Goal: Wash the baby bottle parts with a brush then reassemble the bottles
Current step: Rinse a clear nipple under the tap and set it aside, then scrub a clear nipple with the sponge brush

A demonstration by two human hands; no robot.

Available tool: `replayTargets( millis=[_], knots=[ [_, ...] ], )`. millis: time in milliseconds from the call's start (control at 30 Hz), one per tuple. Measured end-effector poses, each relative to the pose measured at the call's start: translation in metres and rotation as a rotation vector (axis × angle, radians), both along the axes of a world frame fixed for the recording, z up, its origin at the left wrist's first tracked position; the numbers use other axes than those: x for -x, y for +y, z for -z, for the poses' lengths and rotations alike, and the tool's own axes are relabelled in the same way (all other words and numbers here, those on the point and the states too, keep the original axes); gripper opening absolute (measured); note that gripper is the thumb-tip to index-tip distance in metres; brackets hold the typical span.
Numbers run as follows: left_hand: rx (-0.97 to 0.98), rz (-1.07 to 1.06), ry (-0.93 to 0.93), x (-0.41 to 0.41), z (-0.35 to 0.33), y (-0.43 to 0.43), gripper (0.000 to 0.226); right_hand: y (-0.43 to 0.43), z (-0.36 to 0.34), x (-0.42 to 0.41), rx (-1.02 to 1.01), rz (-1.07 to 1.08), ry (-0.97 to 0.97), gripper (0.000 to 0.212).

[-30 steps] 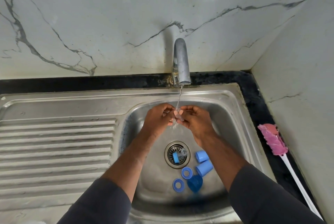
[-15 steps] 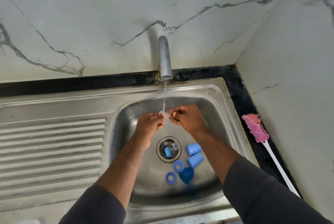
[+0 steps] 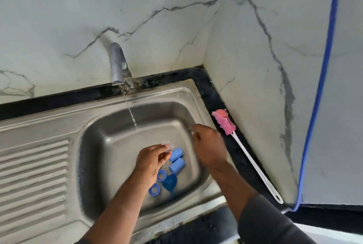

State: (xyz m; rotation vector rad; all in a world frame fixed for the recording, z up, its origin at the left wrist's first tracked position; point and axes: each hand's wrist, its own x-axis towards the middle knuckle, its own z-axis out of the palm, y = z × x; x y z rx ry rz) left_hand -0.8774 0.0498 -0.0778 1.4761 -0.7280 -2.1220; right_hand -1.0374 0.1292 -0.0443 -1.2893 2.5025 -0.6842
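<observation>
I take the middle of the basin as the centre of my dial. The left hand (image 3: 149,163) hangs over the basin at about 5 o'clock. Its grip is narrow, with thumb and fingertips pinching a small clear part (image 3: 168,144) just above the blue pieces. The right hand (image 3: 209,145) sits at 3 o'clock, close to the basin's right wall, with its fingers curled. It is blurred, so I cannot tell whether its grip holds anything. The two hands are apart.

On the floor of the sink (image 3: 98,145), between 4 and 5 o'clock, two light blue caps (image 3: 176,155) lie on their sides, one just beside the other. Below them lie two blue rings (image 3: 154,190), one partly hidden by the left hand, and a darker blue cone-shaped piece (image 3: 170,181) lies just beside them.

The brush (image 3: 225,123) has a pink head and a long white handle. It lies on the black counter (image 3: 214,94) at 3 o'clock, outside the sink rim and along the foot of the right wall, with its head toward 1 o'clock and its handle toward 5.

The tap (image 3: 118,64) stands at 12 o'clock, and its thin stream of water (image 3: 131,116) falls into the basin, touching neither hand. The ribbed draining board (image 3: 33,175) lies at 9 o'clock, and a blue cable (image 3: 318,96) hangs down the right wall beyond the brush
</observation>
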Motion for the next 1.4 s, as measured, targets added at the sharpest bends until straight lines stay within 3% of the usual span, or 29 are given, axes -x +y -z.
replayTargets(
  millis=[100,200,300,400,567,833,1000,1300,1400],
  knots=[
    [-0.014,0.064,0.079,0.009,-0.012,0.013,0.016,0.037,-0.008,0.038,-0.074,0.201,0.199,0.015],
    [0.010,0.113,0.127,0.014,-0.023,0.022,0.019,0.066,-0.010,0.064,-0.223,0.348,0.241,0.014],
    [0.035,0.144,0.154,0.016,-0.032,0.030,0.015,0.078,-0.006,0.071,-0.279,0.340,0.266,0.011],
    [0.094,0.165,0.069,0.017,-0.040,0.033,0.015,0.080,-0.006,0.080,-0.326,0.286,0.268,0.013],
    [0.097,0.078,0.062,-0.004,-0.052,0.031,0.022,0.073,-0.011,0.075,-0.224,0.149,0.279,0.010],
    [0.056,-0.117,0.095,-0.032,-0.067,0.019,0.013,0.046,-0.036,0.009,-0.067,0.050,-0.088,0.017],
    [0.149,-0.150,0.056,-0.060,-0.070,0.009,0.013,0.040,-0.050,-0.057,0.065,-0.031,-0.264,0.009],
    [0.379,-0.175,0.055,-0.095,-0.089,0.007,0.015,0.025,-0.066,-0.140,0.203,-0.046,-0.329,0.011],
    [0.375,-0.284,0.118,-0.107,-0.101,0.002,0.017,0.027,-0.068,-0.148,0.211,-0.076,-0.313,0.013]
  ],
)
